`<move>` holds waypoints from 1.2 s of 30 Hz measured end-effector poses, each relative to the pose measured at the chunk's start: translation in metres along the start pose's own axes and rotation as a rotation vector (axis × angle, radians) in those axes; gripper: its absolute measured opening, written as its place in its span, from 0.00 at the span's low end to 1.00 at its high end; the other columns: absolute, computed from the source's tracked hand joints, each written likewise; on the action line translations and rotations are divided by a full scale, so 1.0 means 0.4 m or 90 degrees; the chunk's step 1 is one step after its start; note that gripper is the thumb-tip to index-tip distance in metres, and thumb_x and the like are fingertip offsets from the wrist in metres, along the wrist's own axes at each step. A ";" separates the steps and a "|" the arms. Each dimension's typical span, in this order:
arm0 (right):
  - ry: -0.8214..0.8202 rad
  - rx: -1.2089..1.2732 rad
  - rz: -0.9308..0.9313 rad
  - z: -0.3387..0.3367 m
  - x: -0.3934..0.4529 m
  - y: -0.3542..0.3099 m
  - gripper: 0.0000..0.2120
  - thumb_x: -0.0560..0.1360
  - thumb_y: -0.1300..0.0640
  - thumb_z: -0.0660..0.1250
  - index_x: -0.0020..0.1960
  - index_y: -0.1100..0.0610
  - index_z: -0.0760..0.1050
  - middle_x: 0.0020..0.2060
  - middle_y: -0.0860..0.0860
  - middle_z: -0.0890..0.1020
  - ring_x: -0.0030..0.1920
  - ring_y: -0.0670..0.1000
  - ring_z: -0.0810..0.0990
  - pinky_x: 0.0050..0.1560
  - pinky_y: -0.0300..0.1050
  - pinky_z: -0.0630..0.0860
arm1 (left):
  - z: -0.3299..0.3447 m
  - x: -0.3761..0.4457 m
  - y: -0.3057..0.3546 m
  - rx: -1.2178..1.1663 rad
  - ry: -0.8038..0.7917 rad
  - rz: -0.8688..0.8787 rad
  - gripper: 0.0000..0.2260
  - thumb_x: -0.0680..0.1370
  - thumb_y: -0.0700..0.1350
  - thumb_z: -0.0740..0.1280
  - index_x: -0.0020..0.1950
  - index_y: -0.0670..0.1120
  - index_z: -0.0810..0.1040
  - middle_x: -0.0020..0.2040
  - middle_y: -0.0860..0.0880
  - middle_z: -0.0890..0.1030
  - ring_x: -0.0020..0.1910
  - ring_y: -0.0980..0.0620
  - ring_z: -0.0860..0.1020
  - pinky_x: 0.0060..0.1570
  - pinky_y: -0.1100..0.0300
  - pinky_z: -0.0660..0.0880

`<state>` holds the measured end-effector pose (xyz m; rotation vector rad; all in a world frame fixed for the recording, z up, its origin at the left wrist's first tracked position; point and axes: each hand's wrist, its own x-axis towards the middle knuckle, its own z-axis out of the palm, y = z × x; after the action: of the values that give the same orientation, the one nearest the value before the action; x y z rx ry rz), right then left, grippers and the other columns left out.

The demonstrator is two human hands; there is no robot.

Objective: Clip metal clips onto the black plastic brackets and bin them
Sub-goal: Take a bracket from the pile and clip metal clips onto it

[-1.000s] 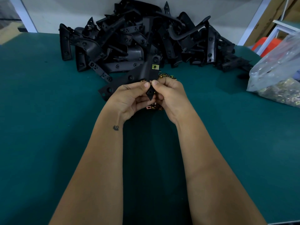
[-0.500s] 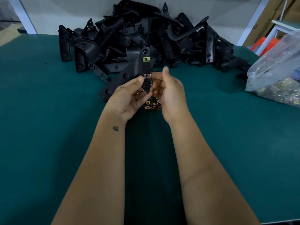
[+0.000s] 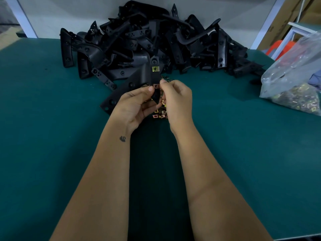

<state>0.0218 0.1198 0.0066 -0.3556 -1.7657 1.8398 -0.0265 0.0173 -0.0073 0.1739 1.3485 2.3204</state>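
Observation:
My left hand [image 3: 134,106] grips a black plastic bracket [image 3: 139,79] held over the table's middle. One brass metal clip [image 3: 155,68] sits on the bracket's upper tab. My right hand [image 3: 176,100] pinches a copper-coloured clip [image 3: 156,86] against the bracket's lower pointed arm, thumb and forefinger closed on it. A small heap of loose metal clips [image 3: 160,114] lies on the green mat just below both hands, partly hidden by them.
A big pile of black brackets [image 3: 152,42] fills the back of the green table [image 3: 52,136]. A clear plastic bag of clips [image 3: 295,84] lies at the right edge. A white frame and an orange object [image 3: 278,47] stand beyond the right corner.
The bracket has been turned more upright and lifted slightly. A second, copper-coloured clip now shows on its lower arm, with my right fingers moved up onto it.

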 end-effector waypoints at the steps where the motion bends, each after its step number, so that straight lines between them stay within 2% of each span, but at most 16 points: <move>1: -0.012 -0.016 -0.001 0.002 -0.001 0.000 0.15 0.78 0.58 0.66 0.32 0.56 0.71 0.26 0.43 0.72 0.32 0.44 0.72 0.35 0.39 0.72 | -0.001 0.000 0.000 0.004 0.006 0.006 0.06 0.78 0.40 0.68 0.46 0.42 0.84 0.42 0.45 0.86 0.39 0.50 0.84 0.38 0.60 0.81; 2: -0.020 -0.038 -0.007 0.003 -0.002 0.001 0.14 0.78 0.57 0.67 0.33 0.54 0.72 0.27 0.43 0.73 0.33 0.45 0.73 0.36 0.40 0.72 | -0.001 0.000 0.000 0.010 0.012 0.013 0.06 0.78 0.40 0.68 0.45 0.42 0.84 0.41 0.45 0.85 0.38 0.50 0.83 0.39 0.60 0.81; 5: 0.005 -0.118 -0.046 0.009 -0.007 0.003 0.07 0.76 0.51 0.69 0.43 0.52 0.75 0.34 0.40 0.80 0.37 0.39 0.77 0.40 0.34 0.73 | 0.005 -0.002 -0.006 0.063 0.002 0.032 0.07 0.79 0.39 0.67 0.45 0.43 0.86 0.44 0.45 0.85 0.41 0.49 0.81 0.41 0.59 0.81; 8: 0.066 -0.184 -0.096 0.009 -0.006 0.012 0.13 0.75 0.45 0.70 0.54 0.51 0.75 0.47 0.44 0.80 0.48 0.43 0.78 0.48 0.39 0.75 | 0.016 -0.006 -0.014 0.148 -0.024 0.044 0.08 0.80 0.38 0.66 0.47 0.43 0.85 0.44 0.44 0.85 0.46 0.46 0.80 0.44 0.58 0.81; 9: 0.085 -0.212 -0.118 0.008 -0.004 0.013 0.14 0.74 0.45 0.70 0.54 0.52 0.75 0.48 0.45 0.78 0.49 0.43 0.77 0.48 0.38 0.74 | 0.019 -0.008 -0.016 0.165 -0.032 0.046 0.08 0.80 0.38 0.66 0.48 0.43 0.85 0.43 0.45 0.85 0.45 0.47 0.80 0.43 0.59 0.81; 11: 0.113 -0.261 -0.151 0.004 -0.002 0.011 0.13 0.75 0.45 0.70 0.53 0.53 0.77 0.48 0.46 0.77 0.47 0.42 0.76 0.44 0.33 0.70 | 0.023 -0.010 -0.019 0.178 -0.041 0.049 0.07 0.80 0.38 0.66 0.49 0.43 0.85 0.42 0.46 0.85 0.42 0.50 0.81 0.42 0.61 0.80; 16: 0.159 -0.350 -0.199 -0.002 -0.001 0.010 0.12 0.77 0.46 0.68 0.47 0.55 0.80 0.42 0.46 0.79 0.43 0.45 0.75 0.39 0.30 0.66 | 0.027 -0.014 -0.020 0.178 -0.047 0.059 0.07 0.80 0.38 0.66 0.51 0.42 0.84 0.43 0.47 0.85 0.41 0.53 0.83 0.41 0.63 0.79; 20: 0.171 -0.384 -0.199 -0.005 0.001 0.011 0.15 0.77 0.46 0.67 0.43 0.57 0.80 0.39 0.48 0.78 0.40 0.46 0.75 0.38 0.41 0.68 | 0.035 -0.018 -0.019 0.190 -0.046 0.059 0.07 0.80 0.37 0.65 0.49 0.42 0.84 0.40 0.48 0.85 0.38 0.54 0.83 0.39 0.63 0.79; 22: 0.175 -0.385 -0.194 -0.008 0.004 0.011 0.14 0.77 0.46 0.67 0.44 0.57 0.81 0.38 0.47 0.78 0.40 0.46 0.74 0.38 0.41 0.68 | 0.037 -0.019 -0.020 0.201 -0.048 0.067 0.07 0.80 0.37 0.66 0.48 0.42 0.84 0.39 0.48 0.85 0.37 0.54 0.83 0.38 0.64 0.79; 26: 0.111 -0.295 -0.136 -0.004 0.007 0.010 0.12 0.77 0.48 0.68 0.52 0.55 0.80 0.45 0.46 0.78 0.47 0.46 0.76 0.46 0.41 0.73 | 0.044 -0.018 -0.024 0.233 -0.017 0.106 0.06 0.80 0.38 0.67 0.48 0.43 0.85 0.39 0.48 0.85 0.37 0.54 0.83 0.36 0.64 0.78; 28: 0.066 -0.262 -0.111 -0.001 0.008 0.012 0.11 0.76 0.49 0.69 0.53 0.55 0.79 0.47 0.46 0.78 0.50 0.47 0.77 0.49 0.41 0.74 | 0.043 -0.015 -0.024 0.250 0.015 0.135 0.07 0.79 0.39 0.68 0.49 0.45 0.85 0.41 0.48 0.86 0.38 0.53 0.83 0.37 0.63 0.78; 30: 0.030 -0.193 -0.078 0.000 0.005 0.008 0.07 0.76 0.52 0.70 0.48 0.55 0.80 0.45 0.49 0.81 0.48 0.48 0.80 0.48 0.42 0.76 | 0.043 -0.013 -0.022 0.269 0.025 0.161 0.07 0.80 0.40 0.68 0.52 0.47 0.86 0.44 0.49 0.87 0.42 0.53 0.84 0.42 0.61 0.79; 32: 0.032 -0.057 -0.050 -0.009 0.010 0.002 0.03 0.75 0.57 0.71 0.42 0.55 0.80 0.37 0.47 0.83 0.41 0.44 0.81 0.43 0.39 0.77 | 0.050 -0.017 -0.019 0.297 0.017 0.196 0.08 0.80 0.40 0.67 0.52 0.48 0.85 0.45 0.51 0.87 0.45 0.55 0.84 0.45 0.62 0.79; 34: 0.069 0.074 -0.015 -0.028 0.019 -0.005 0.05 0.75 0.62 0.71 0.41 0.55 0.79 0.33 0.43 0.82 0.36 0.40 0.79 0.38 0.35 0.75 | 0.061 -0.022 -0.015 0.286 0.049 0.235 0.08 0.80 0.40 0.66 0.51 0.50 0.85 0.43 0.52 0.86 0.44 0.56 0.84 0.43 0.64 0.78; 36: 0.111 0.196 0.053 -0.053 0.028 -0.009 0.05 0.76 0.63 0.71 0.43 0.54 0.79 0.37 0.47 0.82 0.38 0.43 0.80 0.39 0.38 0.76 | 0.062 -0.026 -0.003 0.217 0.152 0.270 0.08 0.79 0.41 0.66 0.45 0.49 0.84 0.38 0.52 0.85 0.38 0.54 0.83 0.37 0.64 0.77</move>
<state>0.0252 0.1437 0.0099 -0.4579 -1.3448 2.0349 -0.0088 0.0330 0.0055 0.3237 1.9909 2.4844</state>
